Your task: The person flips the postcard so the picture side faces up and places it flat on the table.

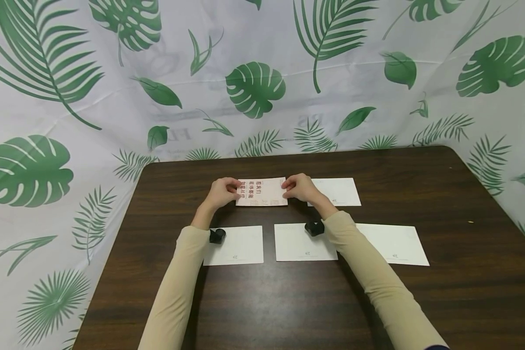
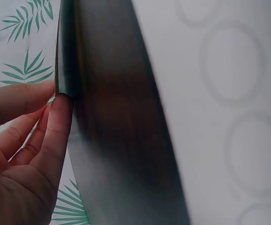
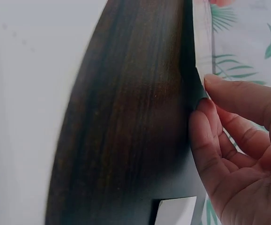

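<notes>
A pale card (image 1: 269, 194) with red printed Chinese characters is held at its two short ends over the back of the table. My left hand (image 1: 222, 192) pinches its left end between thumb and fingers. At the opposite end, the thumb and fingers of my right hand (image 1: 301, 188) pinch the right edge. The right wrist view shows the thumb on one face of the card (image 3: 201, 42) and fingertips behind it. Seen nearly edge-on in the left wrist view, the card sits between thumb and forefinger of the left hand (image 2: 37, 136).
Three white cards lie in a front row: a left one (image 1: 240, 248), a middle one (image 1: 304, 250) and a right one (image 1: 398, 243). Another white card (image 1: 341, 192) lies right of the held card. The dark wooden table (image 1: 253, 301) meets a leaf-patterned cloth (image 1: 262, 131) behind.
</notes>
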`<state>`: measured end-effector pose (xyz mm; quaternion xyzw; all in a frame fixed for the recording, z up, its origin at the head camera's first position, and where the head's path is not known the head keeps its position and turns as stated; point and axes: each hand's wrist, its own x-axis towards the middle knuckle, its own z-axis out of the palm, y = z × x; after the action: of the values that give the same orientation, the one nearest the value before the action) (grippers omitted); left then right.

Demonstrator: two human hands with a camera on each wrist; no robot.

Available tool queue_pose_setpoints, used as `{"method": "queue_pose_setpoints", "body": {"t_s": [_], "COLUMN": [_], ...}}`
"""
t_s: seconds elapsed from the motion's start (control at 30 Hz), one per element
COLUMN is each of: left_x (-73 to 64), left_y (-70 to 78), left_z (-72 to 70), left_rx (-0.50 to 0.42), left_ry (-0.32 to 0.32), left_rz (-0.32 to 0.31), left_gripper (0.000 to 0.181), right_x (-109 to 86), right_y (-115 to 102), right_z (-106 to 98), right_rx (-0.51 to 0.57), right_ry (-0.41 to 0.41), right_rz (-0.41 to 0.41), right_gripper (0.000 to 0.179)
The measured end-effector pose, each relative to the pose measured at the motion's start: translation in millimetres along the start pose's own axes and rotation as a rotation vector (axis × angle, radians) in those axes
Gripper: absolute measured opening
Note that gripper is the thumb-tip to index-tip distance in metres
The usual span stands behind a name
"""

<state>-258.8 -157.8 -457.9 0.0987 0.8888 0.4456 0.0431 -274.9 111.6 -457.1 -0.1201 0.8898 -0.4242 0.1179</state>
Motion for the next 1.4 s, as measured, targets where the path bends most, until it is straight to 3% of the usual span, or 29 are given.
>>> {"method": "queue_pose_setpoints", "body": {"t_s": [0.67,1.03,1.4], "left_x": [2.8,1.6,1.0], "left_y": [7.6,13.2,11.8], "left_z": [3.6,4.0,4.1], "left_rx": [0.136,0.254,0.262], "left_ry": [-0.034,-0.067,-0.06], "left_rz": [0.034,-0.006,0.008], "left_gripper": [0.031,0.034,0.035], "right_x": [3.5,4.6,4.2], "right_y": [-10.4,-13.2,-27.0], "right_z": [3.4,5.1,4.2], "right_rx": [-0.075,-0.16,-0.264], "right_ry": [0.007,0.029,-0.02], "right_rz": [0.037,-0.006,0.083], "right_gripper": [0.02,0.016,0.013]}}
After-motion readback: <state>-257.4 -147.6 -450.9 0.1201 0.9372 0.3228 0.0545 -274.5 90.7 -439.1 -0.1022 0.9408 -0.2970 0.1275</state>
